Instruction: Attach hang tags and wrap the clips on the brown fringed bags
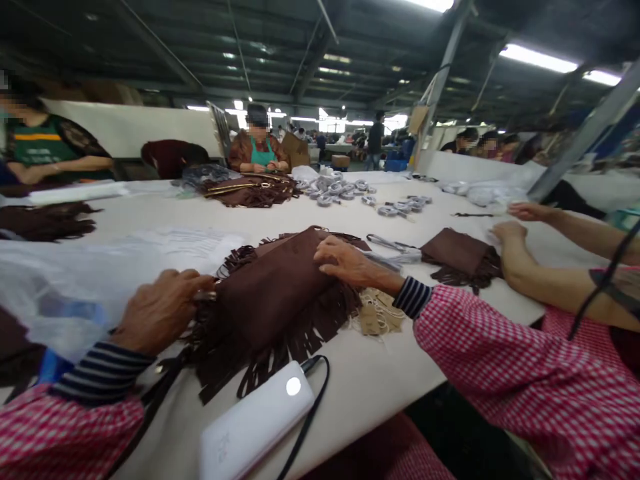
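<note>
A dark brown fringed bag [285,287] lies flat on the table in front of me, its fringe spread along the near and left edges. My left hand [163,310] is closed at the bag's left edge, its fingertips pinching there. Below that hand a dark strap [165,383] with a small metal fitting runs toward me. My right hand [343,260] grips the bag's upper right edge with bent fingers; its thumb side is partly hidden. Tan cardboard tags [371,320] with white strings lie below my right wrist.
A white power bank [257,423] with a black cable is close to me, at the near edge. Clear plastic bags [45,280] cover the left side. A co-worker's arms [545,267] reach in beside another brown bag [460,253]. Wrapped grey coils [335,187] and brown pieces [255,192] lie farther back.
</note>
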A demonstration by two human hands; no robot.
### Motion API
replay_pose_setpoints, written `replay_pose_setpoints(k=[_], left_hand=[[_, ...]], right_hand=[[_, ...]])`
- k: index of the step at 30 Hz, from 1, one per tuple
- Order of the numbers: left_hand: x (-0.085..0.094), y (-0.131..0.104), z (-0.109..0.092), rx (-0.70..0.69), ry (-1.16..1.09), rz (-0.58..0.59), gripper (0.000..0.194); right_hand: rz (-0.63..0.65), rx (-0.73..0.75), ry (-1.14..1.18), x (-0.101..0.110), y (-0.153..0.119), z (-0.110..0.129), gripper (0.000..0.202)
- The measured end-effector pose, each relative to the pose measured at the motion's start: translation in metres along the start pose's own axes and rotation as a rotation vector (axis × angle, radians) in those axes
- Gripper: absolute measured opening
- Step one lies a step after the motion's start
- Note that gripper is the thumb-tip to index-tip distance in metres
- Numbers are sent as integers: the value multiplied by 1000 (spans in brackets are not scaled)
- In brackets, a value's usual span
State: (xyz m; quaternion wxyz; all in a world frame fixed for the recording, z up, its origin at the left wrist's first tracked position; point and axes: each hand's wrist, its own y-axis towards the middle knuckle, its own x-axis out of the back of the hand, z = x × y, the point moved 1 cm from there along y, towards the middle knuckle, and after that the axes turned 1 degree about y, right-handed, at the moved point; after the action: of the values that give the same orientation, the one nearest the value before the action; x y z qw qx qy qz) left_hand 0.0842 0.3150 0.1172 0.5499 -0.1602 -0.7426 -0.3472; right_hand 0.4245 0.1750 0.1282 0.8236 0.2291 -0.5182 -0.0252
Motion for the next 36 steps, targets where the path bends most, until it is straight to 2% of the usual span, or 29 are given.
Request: replay_pose_setpoints(k=[2, 5, 9, 11, 14, 18, 20, 23, 26, 30, 32, 34, 36], left_hand=[[-1, 15, -7, -148, 161, 44, 32], [-10, 35, -15, -300, 333, -48, 27], [-34, 50, -12, -429, 389, -223, 28], [-44, 53, -5, -427, 376, -276, 27], [-55, 56, 6, -330, 355, -297, 39], [-56, 52, 6, -167, 270, -223, 51], [-53, 43, -2, -113, 179, -257, 51], [-49, 22, -16, -79, 20, -352, 47], [-51, -1, -21, -23, -115, -372, 47], [-62, -21, -10, 181, -202, -328, 44], [-66, -26, -4, 260, -224, -356, 41], [-67, -28, 1, 317, -268, -400, 40], [-67, -29, 5, 381, -308, -385, 40]], right_hand=[[-60, -117, 49, 17, -16, -20, 14], [-83, -251, 104, 38, -48, -42, 12], [39, -381, 187, 48, -94, -48, 19], [97, -386, 175, 46, -112, -43, 19], [165, -341, 89, 38, -127, -31, 17], [221, -310, -104, 29, -133, -19, 16], [234, -309, -168, 27, -137, -15, 15], [272, -284, -145, 25, -149, -7, 14], [335, -206, -150, 21, -164, 7, 14], [422, -95, -328, 10, -173, 22, 19], [456, -36, -406, 4, -173, 23, 20], [457, -20, -410, 1, -171, 21, 19], [417, -80, -315, 2, -168, 17, 17]])
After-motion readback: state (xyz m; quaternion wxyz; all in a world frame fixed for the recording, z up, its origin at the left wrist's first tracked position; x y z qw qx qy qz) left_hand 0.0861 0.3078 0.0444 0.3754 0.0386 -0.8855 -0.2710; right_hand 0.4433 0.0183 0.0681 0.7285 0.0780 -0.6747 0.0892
